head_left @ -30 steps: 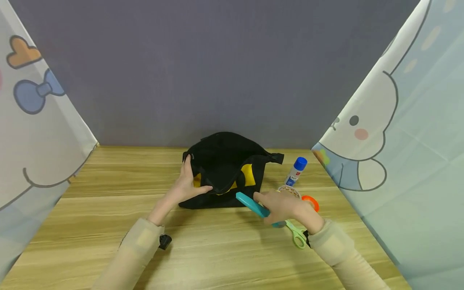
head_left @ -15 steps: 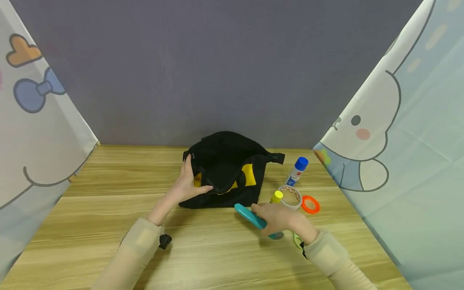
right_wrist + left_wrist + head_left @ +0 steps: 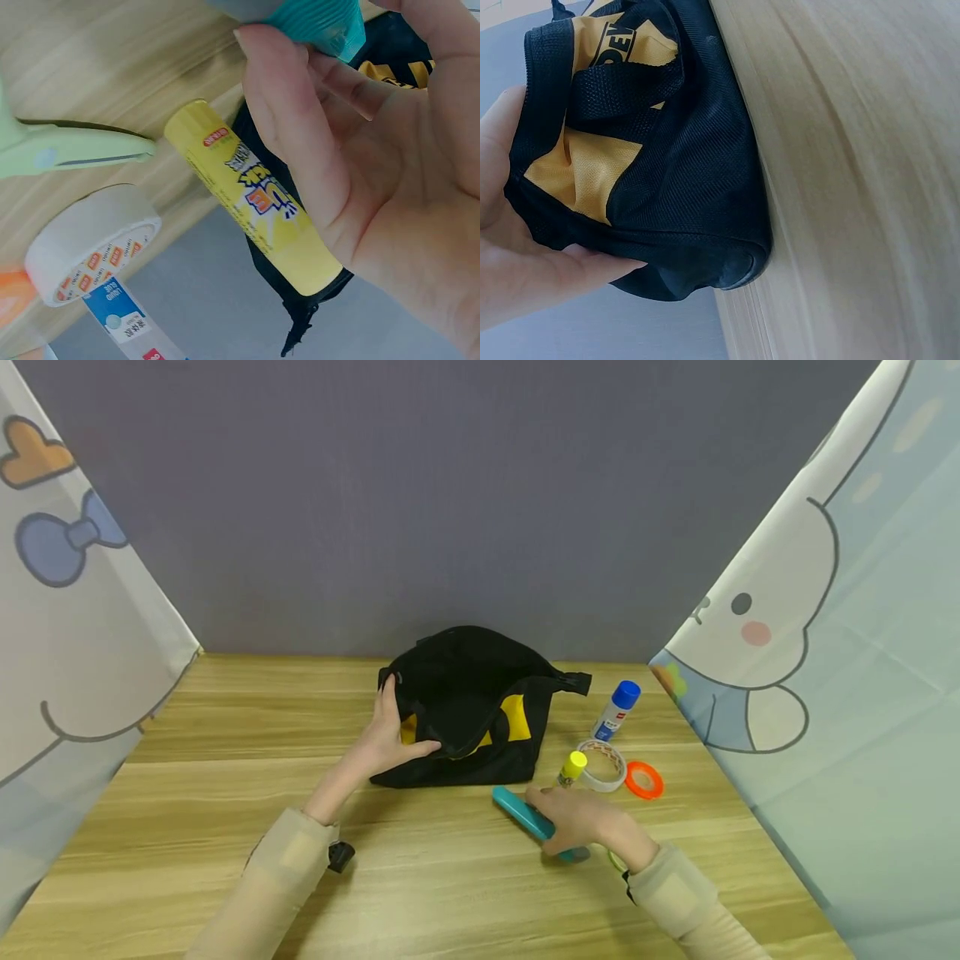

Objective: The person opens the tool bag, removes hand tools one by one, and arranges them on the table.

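Note:
A black tool bag (image 3: 457,768) with yellow panels stands at the back middle, its mouth facing up and forward. My left hand (image 3: 386,739) holds the bag's left rim, thumb along the front; in the left wrist view the fingertips are partly hidden behind the black trim. In front of the bag's right corner, my right hand (image 3: 581,817) grips a teal stapler (image 3: 517,807) with a grey end, low over the table or on it; I cannot tell if it touches. A yellow glue stick (image 3: 247,195) stands just beyond the right hand.
Right of the bag are a white tape roll (image 3: 602,766), an orange tape roll (image 3: 643,781) and a blue-capped liquid glue bottle (image 3: 617,710). Light green scissors (image 3: 75,150) lie mostly under my right wrist. A grey wall rises behind the table (image 3: 262,735).
My right hand has shifted slightly left and down with the stapler, bringing the glue stick and white tape roll into view. The left hand stays on the bag.

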The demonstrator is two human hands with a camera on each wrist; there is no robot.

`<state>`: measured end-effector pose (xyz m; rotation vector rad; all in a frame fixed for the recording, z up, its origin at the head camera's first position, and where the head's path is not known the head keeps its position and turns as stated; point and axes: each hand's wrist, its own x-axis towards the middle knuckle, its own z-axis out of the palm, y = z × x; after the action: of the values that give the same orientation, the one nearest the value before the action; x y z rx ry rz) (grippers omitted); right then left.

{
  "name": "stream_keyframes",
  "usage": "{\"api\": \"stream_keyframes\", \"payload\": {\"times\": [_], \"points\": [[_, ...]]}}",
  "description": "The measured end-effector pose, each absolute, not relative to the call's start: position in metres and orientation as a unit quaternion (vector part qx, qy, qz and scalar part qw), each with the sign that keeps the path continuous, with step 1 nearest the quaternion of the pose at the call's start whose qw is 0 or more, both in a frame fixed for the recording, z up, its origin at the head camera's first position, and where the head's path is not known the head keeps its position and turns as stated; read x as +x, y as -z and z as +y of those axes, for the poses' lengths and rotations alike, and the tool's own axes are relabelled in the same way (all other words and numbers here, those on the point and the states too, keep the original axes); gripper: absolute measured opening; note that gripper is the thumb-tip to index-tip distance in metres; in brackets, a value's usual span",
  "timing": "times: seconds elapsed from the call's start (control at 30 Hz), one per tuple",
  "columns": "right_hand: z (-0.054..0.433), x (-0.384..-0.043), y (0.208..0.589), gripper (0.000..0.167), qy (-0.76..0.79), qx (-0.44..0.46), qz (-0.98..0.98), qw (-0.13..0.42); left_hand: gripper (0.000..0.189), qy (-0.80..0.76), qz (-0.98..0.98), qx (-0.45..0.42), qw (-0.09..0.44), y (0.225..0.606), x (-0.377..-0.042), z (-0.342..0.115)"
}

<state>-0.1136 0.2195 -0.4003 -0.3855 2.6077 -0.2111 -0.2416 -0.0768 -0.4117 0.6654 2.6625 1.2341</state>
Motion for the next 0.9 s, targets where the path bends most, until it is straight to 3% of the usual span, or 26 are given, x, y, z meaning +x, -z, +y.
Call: {"api": "stream_keyframes", "payload": {"times": [0.9], "points": [[0.217, -0.114, 0.412, 0.047, 0.065, -0.113, 0.958, 0.255, 0.127, -0.408, 0.884, 0.217, 0.073, 0.409, -0.243, -0.074]]}}
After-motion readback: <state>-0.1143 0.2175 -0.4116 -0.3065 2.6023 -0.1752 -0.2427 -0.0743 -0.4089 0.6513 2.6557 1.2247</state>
